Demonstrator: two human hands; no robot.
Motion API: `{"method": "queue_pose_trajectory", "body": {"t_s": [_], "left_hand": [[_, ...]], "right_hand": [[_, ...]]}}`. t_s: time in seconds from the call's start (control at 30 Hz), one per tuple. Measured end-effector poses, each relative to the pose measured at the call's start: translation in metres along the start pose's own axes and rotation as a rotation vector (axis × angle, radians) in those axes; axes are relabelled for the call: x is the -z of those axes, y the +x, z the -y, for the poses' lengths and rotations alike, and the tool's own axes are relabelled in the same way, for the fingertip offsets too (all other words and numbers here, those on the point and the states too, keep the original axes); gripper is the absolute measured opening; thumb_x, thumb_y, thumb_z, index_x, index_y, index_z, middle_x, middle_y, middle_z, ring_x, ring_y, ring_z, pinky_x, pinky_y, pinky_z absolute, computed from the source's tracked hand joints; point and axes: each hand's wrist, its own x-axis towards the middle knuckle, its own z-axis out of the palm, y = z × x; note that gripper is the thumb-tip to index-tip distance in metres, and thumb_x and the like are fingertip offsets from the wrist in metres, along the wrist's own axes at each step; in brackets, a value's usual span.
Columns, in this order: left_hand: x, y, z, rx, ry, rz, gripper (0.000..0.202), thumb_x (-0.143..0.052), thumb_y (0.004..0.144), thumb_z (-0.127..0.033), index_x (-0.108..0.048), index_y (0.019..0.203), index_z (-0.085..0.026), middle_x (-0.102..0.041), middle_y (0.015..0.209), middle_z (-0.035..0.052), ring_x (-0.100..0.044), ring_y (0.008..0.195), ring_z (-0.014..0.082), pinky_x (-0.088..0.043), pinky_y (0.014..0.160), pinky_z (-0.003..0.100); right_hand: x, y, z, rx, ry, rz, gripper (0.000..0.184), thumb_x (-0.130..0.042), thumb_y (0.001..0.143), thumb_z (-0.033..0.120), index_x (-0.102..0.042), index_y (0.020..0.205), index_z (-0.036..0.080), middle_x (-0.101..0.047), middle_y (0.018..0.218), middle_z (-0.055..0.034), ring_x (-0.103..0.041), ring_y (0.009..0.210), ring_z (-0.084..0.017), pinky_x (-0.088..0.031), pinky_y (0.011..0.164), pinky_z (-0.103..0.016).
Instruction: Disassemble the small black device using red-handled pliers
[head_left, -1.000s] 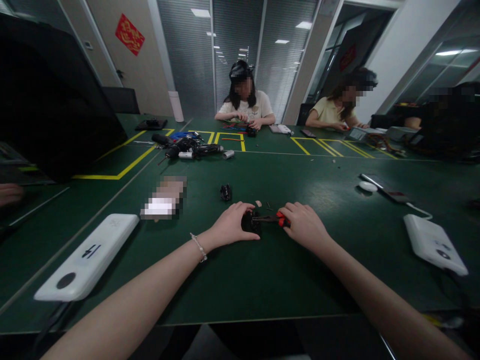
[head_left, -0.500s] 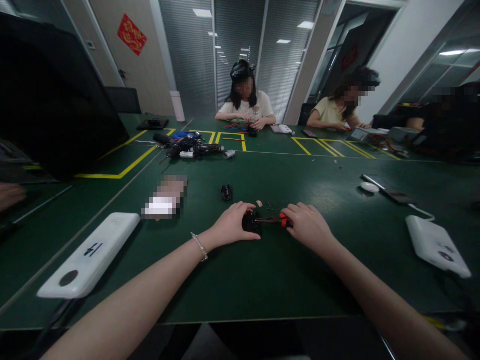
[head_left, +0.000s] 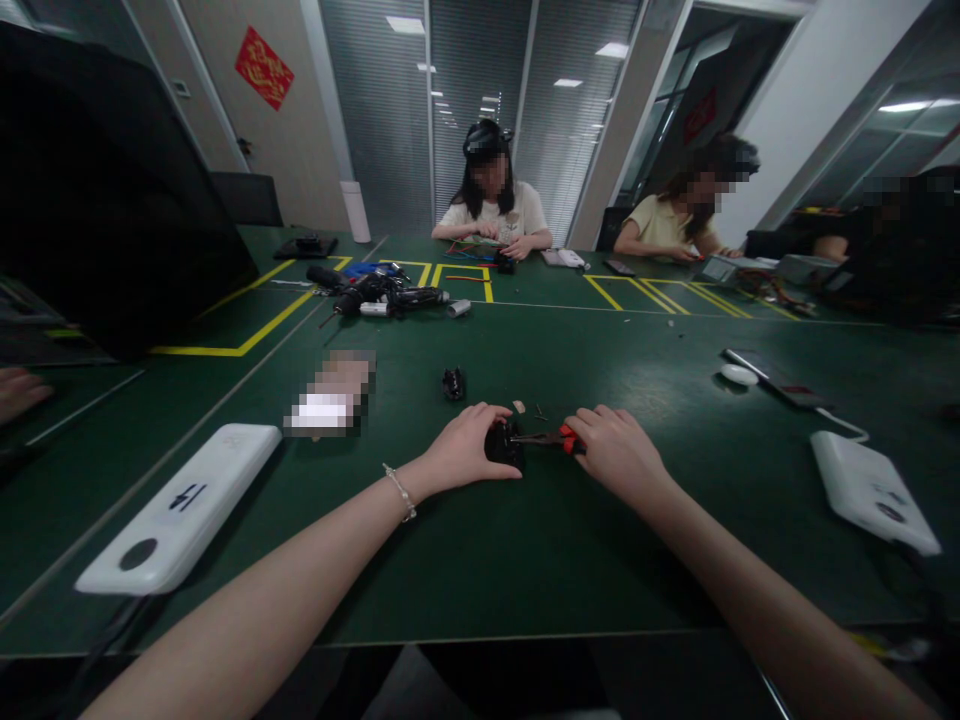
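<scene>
My left hand [head_left: 472, 445] is closed around a small black part [head_left: 504, 446], thumb on the near side and fingers on the far side. The part's exact kind cannot be made out. My right hand [head_left: 619, 448] grips the red handles of a pair of needle-nose pliers [head_left: 544, 439]. Their jaws point left and meet the right side of the black part. Just beyond the pliers lie a small pale piece [head_left: 518, 407] and some thin metal bits [head_left: 540, 412]. Another black part [head_left: 453, 384] rests farther up the green table [head_left: 600, 570].
A white power bank [head_left: 202, 500] lies left, a blurred-out phone [head_left: 334, 395] beyond it. Right are another white power bank [head_left: 874, 490] and a white oval object [head_left: 739, 375]. Tools and a drill [head_left: 367, 293] lie farther back. Co-workers sit across the table; another person's hand [head_left: 22, 392] shows at left.
Hardly anything differs. Both my hands keep their hold on the black part and the pliers in the same place.
</scene>
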Motion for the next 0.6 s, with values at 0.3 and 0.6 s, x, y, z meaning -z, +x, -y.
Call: {"method": "queue_pose_trajectory", "body": {"t_s": [0.3, 0.6], "left_hand": [[-0.0009, 0.0006, 0.0021, -0.003, 0.010, -0.008, 0.071, -0.070, 0.055, -0.050, -0.043, 0.115, -0.022, -0.050, 0.108, 0.0070, -0.050, 0.098, 0.0263, -0.042, 0.082, 0.041], [-0.0030, 0.0015, 0.0037, -0.031, 0.027, -0.026, 0.072, -0.070, 0.055, -0.050, -0.043, 0.115, -0.022, -0.050, 0.107, 0.0070, -0.050, 0.097, 0.0257, -0.043, 0.082, 0.041]], "right_hand": [[-0.0019, 0.0001, -0.0014, 0.005, 0.005, -0.039, 0.028, -0.056, 0.066, 0.023, -0.058, 0.094, 0.019, -0.057, 0.090, -0.0070, -0.048, 0.081, -0.021, -0.036, 0.069, -0.033], [-0.0047, -0.0001, -0.0008, 0.010, 0.036, -0.051, 0.031, -0.055, 0.066, 0.024, -0.057, 0.096, 0.019, -0.056, 0.092, -0.0074, -0.048, 0.082, -0.021, -0.036, 0.070, -0.034]]}}
